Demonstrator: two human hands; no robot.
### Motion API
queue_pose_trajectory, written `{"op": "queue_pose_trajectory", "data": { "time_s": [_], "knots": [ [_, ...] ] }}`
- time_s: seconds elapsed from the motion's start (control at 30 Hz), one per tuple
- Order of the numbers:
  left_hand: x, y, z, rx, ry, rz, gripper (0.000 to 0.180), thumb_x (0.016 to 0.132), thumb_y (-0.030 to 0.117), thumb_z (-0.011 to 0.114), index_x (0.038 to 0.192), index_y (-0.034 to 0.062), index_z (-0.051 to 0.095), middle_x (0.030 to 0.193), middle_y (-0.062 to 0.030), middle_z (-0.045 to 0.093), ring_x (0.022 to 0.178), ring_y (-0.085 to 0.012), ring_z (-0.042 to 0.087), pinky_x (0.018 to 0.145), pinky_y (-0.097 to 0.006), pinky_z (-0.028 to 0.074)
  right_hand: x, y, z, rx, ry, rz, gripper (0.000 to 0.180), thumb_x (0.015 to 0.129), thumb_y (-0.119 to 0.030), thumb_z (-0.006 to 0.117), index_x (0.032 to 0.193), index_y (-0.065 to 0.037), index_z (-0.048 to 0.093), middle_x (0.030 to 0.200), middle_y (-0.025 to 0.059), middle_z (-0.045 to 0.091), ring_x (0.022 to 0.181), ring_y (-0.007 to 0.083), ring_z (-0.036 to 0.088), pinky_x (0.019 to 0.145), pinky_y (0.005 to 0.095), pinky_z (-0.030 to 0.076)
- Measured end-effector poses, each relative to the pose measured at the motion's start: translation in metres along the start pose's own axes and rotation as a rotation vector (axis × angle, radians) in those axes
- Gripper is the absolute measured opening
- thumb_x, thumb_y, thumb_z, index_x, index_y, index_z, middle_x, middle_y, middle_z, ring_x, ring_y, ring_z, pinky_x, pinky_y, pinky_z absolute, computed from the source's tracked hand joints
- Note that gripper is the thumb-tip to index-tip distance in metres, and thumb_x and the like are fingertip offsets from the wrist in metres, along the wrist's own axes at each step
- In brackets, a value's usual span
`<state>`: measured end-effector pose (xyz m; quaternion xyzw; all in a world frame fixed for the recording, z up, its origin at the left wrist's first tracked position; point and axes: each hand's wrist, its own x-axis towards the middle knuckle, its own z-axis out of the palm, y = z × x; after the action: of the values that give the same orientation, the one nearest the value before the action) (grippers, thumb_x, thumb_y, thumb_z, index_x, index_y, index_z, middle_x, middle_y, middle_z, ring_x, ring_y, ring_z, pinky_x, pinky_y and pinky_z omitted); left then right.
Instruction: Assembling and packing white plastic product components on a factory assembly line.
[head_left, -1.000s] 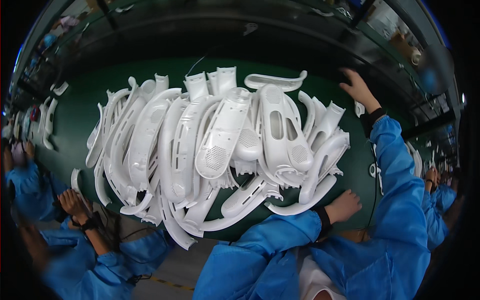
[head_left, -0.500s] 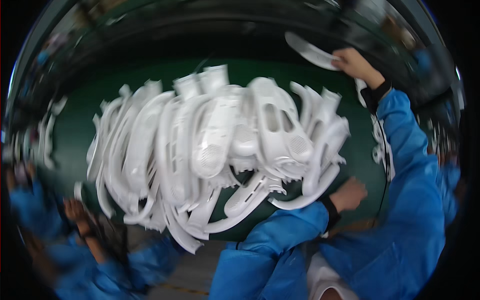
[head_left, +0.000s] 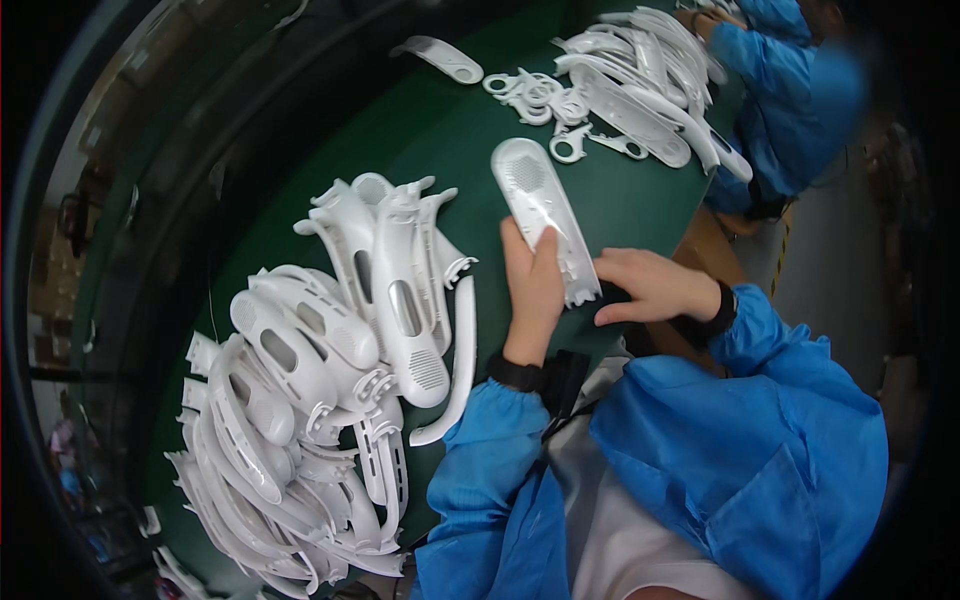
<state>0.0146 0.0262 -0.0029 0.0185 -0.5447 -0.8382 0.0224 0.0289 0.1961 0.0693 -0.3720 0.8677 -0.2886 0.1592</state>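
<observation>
My left hand [head_left: 534, 290] is closed on a white plastic housing shell [head_left: 565, 238], long and rounded, with a perforated grille at its far end. Its thumb lies over the shell's inner side. Beside the shell's near, notched end is my right hand [head_left: 655, 288], fingers apart and holding nothing; whether a fingertip touches the shell I cannot tell. A big heap of similar white shells [head_left: 405, 300] spreads to the left on the green table [head_left: 330, 150], some with oval openings. One slim curved strip [head_left: 462, 365] lies at the heap's right side.
Beyond the held shell lie several small white ring-shaped parts [head_left: 540, 95]. A single curved white part [head_left: 440, 60] rests near the far edge. Another pile of shells [head_left: 650, 80] is at the upper right, with a co-worker's blue sleeve [head_left: 770, 60] close by.
The view has turned right. My right hand, earlier stretched out with a curved white part, is back near me without it. My left hand, a loose fist before, now grips a shell.
</observation>
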Motion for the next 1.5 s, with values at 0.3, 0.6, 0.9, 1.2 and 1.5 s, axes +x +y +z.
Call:
{"op": "queue_pose_trajectory", "data": {
  "time_s": [0.3,0.6,0.9,1.2,1.5],
  "knots": [
    [-0.006,0.074,0.011,1.177,-0.363,-0.010,0.033,0.086,0.009,0.051,0.119,0.0085,0.053,0.089,-0.0244,0.064,0.087,-0.0424,0.061,0.074,-0.047,0.048,0.010,0.136,-0.066,-0.450,0.419,0.375,0.035,0.082,-0.008,0.060,0.116,-0.009,0.056,0.113,0.0113,0.054,0.101,0.0310,0.058,0.082,0.0393,0.048],
    [0.009,0.063,0.019,1.604,-0.292,0.188,0.032,0.080,0.005,0.055,0.111,0.0073,0.059,0.098,-0.0149,0.065,0.092,-0.0324,0.062,0.081,-0.045,0.042,0.010,0.142,-0.066,-0.424,0.530,0.287,0.015,0.076,-0.014,0.070,0.086,-0.005,0.061,0.091,0.0124,0.054,0.087,0.0303,0.056,0.076,0.0373,0.046],
    [0.009,0.048,0.030,1.008,-0.081,0.182,0.026,0.083,0.015,0.059,0.103,-0.0007,0.063,0.096,-0.0162,0.065,0.087,-0.0314,0.062,0.078,-0.037,0.047,0.012,0.079,-0.047,0.463,0.142,-0.021,0.012,0.069,-0.009,0.065,0.076,-0.004,0.058,0.105,0.0135,0.065,0.093,0.0249,0.061,0.088,0.0327,0.045],
    [0.013,0.048,0.026,1.076,-0.280,0.039,0.016,0.069,0.020,0.068,0.074,0.0052,0.068,0.099,-0.0072,0.066,0.096,-0.0263,0.058,0.093,-0.039,0.035,0.027,0.081,-0.033,0.191,0.009,-0.400,0.021,0.072,0.003,0.063,0.091,-0.003,0.058,0.102,0.0076,0.061,0.107,0.0273,0.052,0.087,0.0375,0.046],
    [-0.001,0.038,0.036,1.478,-0.370,0.336,0.015,0.065,0.018,0.063,0.073,0.0048,0.062,0.099,-0.0085,0.059,0.101,-0.0278,0.053,0.097,-0.046,0.031,0.025,0.104,-0.043,0.206,-0.036,-0.048,0.032,0.072,-0.015,0.072,0.097,-0.005,0.055,0.081,0.0050,0.050,0.081,0.0193,0.048,0.071,0.0316,0.040]
  ]
}}
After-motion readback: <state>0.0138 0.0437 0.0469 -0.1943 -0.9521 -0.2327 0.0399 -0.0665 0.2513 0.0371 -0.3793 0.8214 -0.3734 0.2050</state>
